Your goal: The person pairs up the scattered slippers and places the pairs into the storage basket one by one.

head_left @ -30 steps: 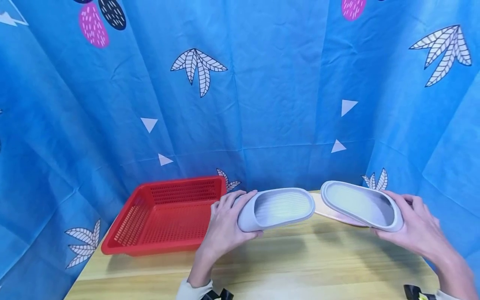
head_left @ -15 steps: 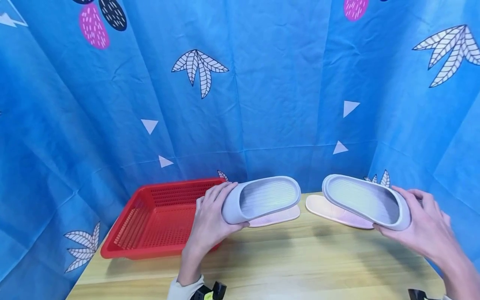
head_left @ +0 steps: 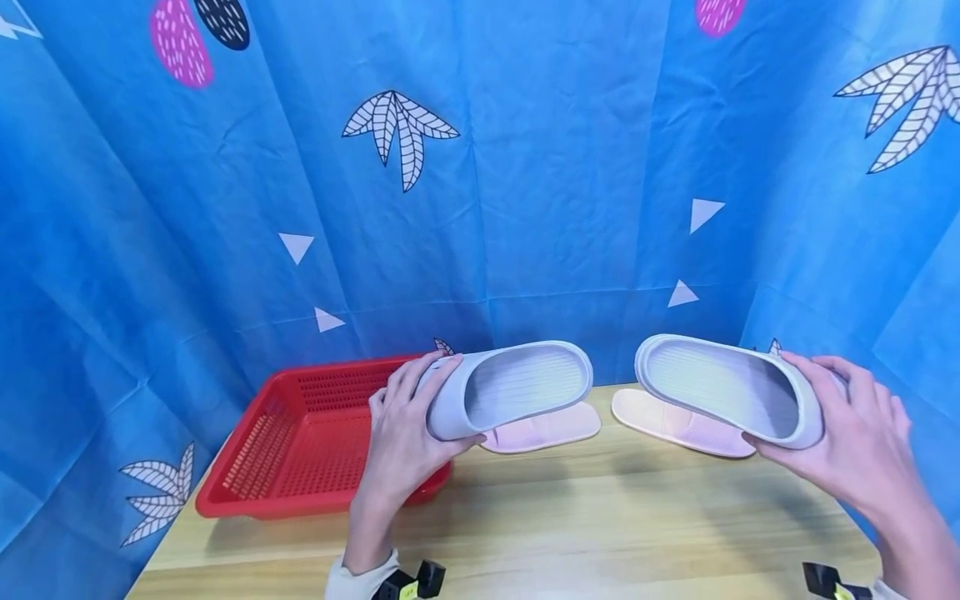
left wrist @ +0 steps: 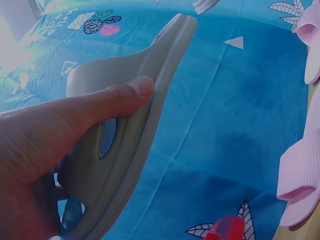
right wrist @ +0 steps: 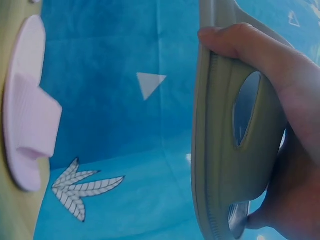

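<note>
Two light grey slippers are held up above the table, their footbeds facing the head camera and heel ends pointing toward each other. My left hand [head_left: 408,425] grips the left grey slipper [head_left: 528,383] by its toe end, thumb along the sole edge in the left wrist view. By the toe end too, my right hand [head_left: 855,433] holds the right grey slipper [head_left: 720,383]; cut-out holes show in its side in the right wrist view. Behind and below them lie a left pink slipper [head_left: 551,427] and a right pink slipper [head_left: 660,417], both partly covered by the grey ones.
A red plastic basket [head_left: 247,502] with slotted sides stands on the left of the wooden table [head_left: 570,517], partly behind my left hand. A blue patterned curtain [head_left: 555,167] hangs behind the table and along both sides.
My left hand has moved left with its grey slipper, uncovering the left pink slipper. My right hand has shifted slightly right, and both grey slippers sit a little higher in view.
</note>
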### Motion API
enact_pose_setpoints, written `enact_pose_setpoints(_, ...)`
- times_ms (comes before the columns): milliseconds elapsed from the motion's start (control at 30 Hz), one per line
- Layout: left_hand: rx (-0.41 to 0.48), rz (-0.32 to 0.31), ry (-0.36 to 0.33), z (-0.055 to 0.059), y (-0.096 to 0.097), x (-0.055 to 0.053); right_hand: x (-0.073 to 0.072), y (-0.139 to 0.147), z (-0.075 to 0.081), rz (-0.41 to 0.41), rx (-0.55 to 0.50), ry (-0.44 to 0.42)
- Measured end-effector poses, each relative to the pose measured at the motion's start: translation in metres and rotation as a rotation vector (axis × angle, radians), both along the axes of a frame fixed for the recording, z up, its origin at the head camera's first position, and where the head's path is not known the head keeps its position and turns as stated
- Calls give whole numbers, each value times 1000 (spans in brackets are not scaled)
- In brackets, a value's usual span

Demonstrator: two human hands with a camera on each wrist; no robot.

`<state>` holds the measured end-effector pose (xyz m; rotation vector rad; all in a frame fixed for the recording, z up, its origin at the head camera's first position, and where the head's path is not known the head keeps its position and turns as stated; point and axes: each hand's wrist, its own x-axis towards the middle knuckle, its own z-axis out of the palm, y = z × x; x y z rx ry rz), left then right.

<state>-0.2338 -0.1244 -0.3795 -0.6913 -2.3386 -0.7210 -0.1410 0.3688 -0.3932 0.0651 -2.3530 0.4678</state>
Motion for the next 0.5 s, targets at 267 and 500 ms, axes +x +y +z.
enact_pose_setpoints(267,1,62,-8,1,-4,2,1,-13,13,-41,-46,-59)
enact_pose_setpoints(500,-4,61,6,2,-5,2,4,-18,17,-52,-48,-46)
